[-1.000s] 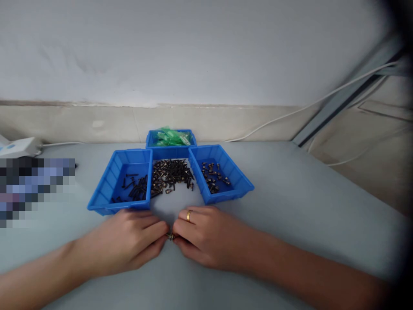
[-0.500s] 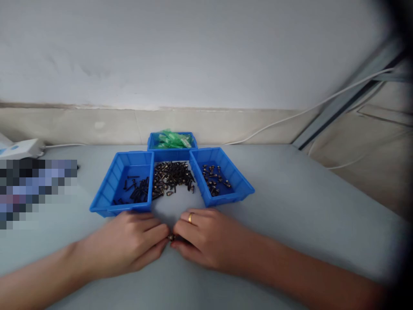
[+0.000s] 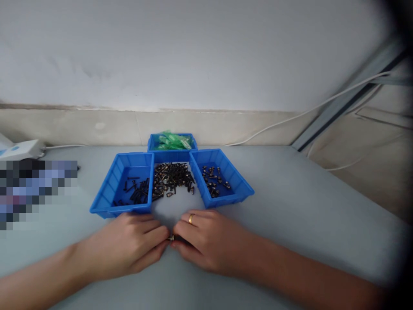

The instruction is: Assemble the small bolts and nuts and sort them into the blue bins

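- Metal fastener (image 3: 172,238), small and brass-toned, is located between the two hands, above the near part of the tabletop (image 3: 290,206); most of it is hidden by fingertips.
- Left hand (image 3: 134,241): fingers drawn together, the fastener pinched at the tips; knuckles placed just by the near edge of the left tray.
- Right hand (image 3: 206,241): fingers curled, thumb and forefinger brought narrowly together right beside the fastener; whether it is also gripped here cannot be told. A gold ring (image 3: 191,219) is worn on one finger.
- Left blue tray (image 3: 105,183): long dark screws (image 3: 138,189) are contained, gathered mostly toward its right side.
- Right blue tray (image 3: 240,183): shorter, shinier fasteners (image 3: 213,189) are contained, scattered mostly toward its left side.
- Mixed pile (image 3: 174,174) of dark and shiny fasteners is spread between these two trays.
- Rear blue tray (image 3: 171,155): green plastic packets (image 3: 174,141) are held, heaped to the rim.
- White cable (image 3: 274,125) is seen running along the wall (image 3: 193,56), behind the trays at right.
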Demonstrator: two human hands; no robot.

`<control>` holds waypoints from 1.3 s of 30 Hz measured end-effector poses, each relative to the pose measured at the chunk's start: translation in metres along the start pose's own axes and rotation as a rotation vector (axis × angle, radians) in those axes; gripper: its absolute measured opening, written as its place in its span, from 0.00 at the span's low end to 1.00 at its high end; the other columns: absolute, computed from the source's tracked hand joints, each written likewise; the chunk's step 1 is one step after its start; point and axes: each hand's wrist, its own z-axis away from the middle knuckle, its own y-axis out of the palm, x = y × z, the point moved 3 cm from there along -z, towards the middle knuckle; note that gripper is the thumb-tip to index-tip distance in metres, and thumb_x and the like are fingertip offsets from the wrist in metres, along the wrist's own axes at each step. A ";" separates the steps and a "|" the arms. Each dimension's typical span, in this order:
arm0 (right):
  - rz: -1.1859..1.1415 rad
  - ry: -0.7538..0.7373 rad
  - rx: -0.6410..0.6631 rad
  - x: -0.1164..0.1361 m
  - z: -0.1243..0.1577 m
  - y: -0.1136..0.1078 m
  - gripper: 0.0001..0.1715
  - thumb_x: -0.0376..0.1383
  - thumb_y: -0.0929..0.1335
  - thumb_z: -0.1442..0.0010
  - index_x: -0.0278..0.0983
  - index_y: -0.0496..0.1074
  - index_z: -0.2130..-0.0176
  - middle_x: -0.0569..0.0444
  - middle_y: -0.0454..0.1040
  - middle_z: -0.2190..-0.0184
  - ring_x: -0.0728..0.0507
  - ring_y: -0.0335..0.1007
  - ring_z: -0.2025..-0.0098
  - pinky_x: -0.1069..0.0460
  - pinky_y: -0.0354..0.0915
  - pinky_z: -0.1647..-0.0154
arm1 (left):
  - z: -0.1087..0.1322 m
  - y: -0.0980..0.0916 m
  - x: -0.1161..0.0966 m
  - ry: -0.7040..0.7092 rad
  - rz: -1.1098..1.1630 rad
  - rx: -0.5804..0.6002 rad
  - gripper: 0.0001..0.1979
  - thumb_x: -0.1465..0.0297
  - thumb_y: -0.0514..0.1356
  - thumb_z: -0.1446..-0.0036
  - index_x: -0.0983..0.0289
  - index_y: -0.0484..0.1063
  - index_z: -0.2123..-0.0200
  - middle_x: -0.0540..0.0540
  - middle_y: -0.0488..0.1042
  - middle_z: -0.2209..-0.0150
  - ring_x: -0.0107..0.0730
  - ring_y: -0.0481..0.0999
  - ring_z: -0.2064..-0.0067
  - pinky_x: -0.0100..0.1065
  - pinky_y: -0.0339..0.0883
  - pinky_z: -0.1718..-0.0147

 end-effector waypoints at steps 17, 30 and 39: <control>-0.002 0.005 0.010 0.001 0.000 -0.002 0.07 0.34 0.63 0.36 0.35 0.65 0.67 0.54 0.69 0.72 0.46 0.64 0.69 0.52 0.58 0.67 | 0.001 0.001 0.001 -0.004 0.013 0.024 0.15 0.72 0.45 0.34 0.65 0.68 0.69 0.52 0.68 0.74 0.33 0.68 0.74 0.33 0.58 0.76; 0.016 0.004 0.005 0.001 0.000 -0.002 0.06 0.34 0.64 0.37 0.35 0.66 0.67 0.54 0.70 0.72 0.46 0.65 0.69 0.52 0.59 0.67 | 0.000 -0.001 0.000 0.003 0.009 0.005 0.15 0.73 0.45 0.34 0.65 0.67 0.70 0.52 0.68 0.75 0.32 0.68 0.74 0.33 0.58 0.76; 0.008 0.006 0.013 0.000 0.000 -0.001 0.07 0.35 0.63 0.36 0.35 0.65 0.67 0.54 0.69 0.72 0.46 0.65 0.69 0.52 0.59 0.68 | 0.000 -0.001 0.000 0.001 0.004 0.018 0.15 0.72 0.44 0.34 0.64 0.67 0.69 0.52 0.68 0.74 0.32 0.67 0.74 0.33 0.57 0.76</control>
